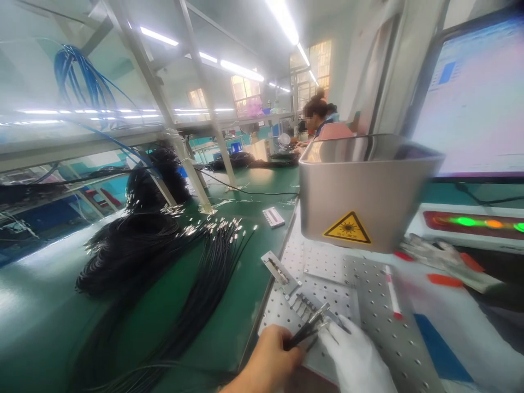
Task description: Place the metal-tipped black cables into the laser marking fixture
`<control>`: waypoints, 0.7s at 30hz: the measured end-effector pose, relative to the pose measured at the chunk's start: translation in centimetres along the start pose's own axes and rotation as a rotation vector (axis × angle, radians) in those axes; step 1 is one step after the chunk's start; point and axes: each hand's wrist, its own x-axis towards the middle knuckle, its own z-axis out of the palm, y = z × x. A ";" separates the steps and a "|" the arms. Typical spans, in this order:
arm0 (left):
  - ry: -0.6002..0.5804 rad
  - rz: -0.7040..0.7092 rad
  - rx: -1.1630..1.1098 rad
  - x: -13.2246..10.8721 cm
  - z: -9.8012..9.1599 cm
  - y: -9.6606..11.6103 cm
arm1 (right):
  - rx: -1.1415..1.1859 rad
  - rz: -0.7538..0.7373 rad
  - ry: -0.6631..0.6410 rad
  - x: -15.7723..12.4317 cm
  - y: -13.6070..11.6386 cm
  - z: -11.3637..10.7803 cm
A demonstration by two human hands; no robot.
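Black cables (305, 332) with metal tips lie pinched in the bare left hand (268, 363), its grip closed around the bundle at the bottom of the view. Their tips reach over the perforated plate (368, 305), just beside the slotted fixture (305, 304). The gloved right hand (354, 357) touches the tips; whether its grip is closed on them cannot be told. Above stands the laser box (364, 191). More black cables (164, 256) lie heaped on the green counter (45, 305).
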 end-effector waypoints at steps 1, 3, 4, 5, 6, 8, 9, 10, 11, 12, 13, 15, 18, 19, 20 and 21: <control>0.018 0.010 0.008 0.0 0.0 0.0 | 0.019 0.032 -0.026 -0.1 -0.1 0.6; 0.067 0.043 0.035 0.1 -0.3 0.0 | 0.054 0.111 -0.031 -0.2 -0.1 2.1; 0.098 0.075 0.040 0.2 -0.5 0.0 | 0.067 0.158 -0.021 -0.2 -0.1 2.7; 0.125 0.110 0.037 0.3 -0.8 0.0 | 0.079 0.215 -0.011 -0.1 0.0 3.3; 0.142 0.142 0.026 0.4 -1.0 0.1 | 0.092 0.271 -0.003 0.0 0.1 3.7; 0.145 0.183 -0.022 0.8 -1.4 0.3 | 0.118 0.361 0.016 0.1 0.1 4.1; 0.134 0.194 -0.056 0.9 -1.4 0.4 | 0.130 0.393 0.030 0.2 0.0 4.1; 0.114 0.201 -0.093 1.0 -1.4 0.5 | 0.134 0.415 0.043 0.2 -0.2 4.1; 0.099 0.200 -0.135 1.2 -1.4 0.6 | 0.129 0.420 0.055 0.2 -0.3 4.1; 0.098 0.193 -0.180 1.2 -1.2 0.6 | 0.120 0.414 0.063 0.1 -0.5 4.1; 0.102 0.183 -0.219 1.3 -1.1 0.7 | 0.112 0.395 0.067 0.0 -0.6 4.2; 0.119 0.147 -0.263 1.4 -0.7 0.8 | 0.107 0.332 0.064 -0.1 -0.5 4.6; 0.137 0.099 -0.244 1.4 -0.3 1.1 | 0.101 0.273 0.068 -0.3 0.2 5.6; 0.138 0.090 -0.223 1.2 -0.2 1.2 | 0.101 0.262 0.070 -0.3 0.5 6.0; 0.145 0.087 -0.191 1.1 -0.2 1.4 | 0.103 0.242 0.075 -0.4 0.7 6.3; 0.156 0.086 -0.142 0.9 -0.2 1.6 | 0.104 0.214 0.081 -0.5 0.8 6.6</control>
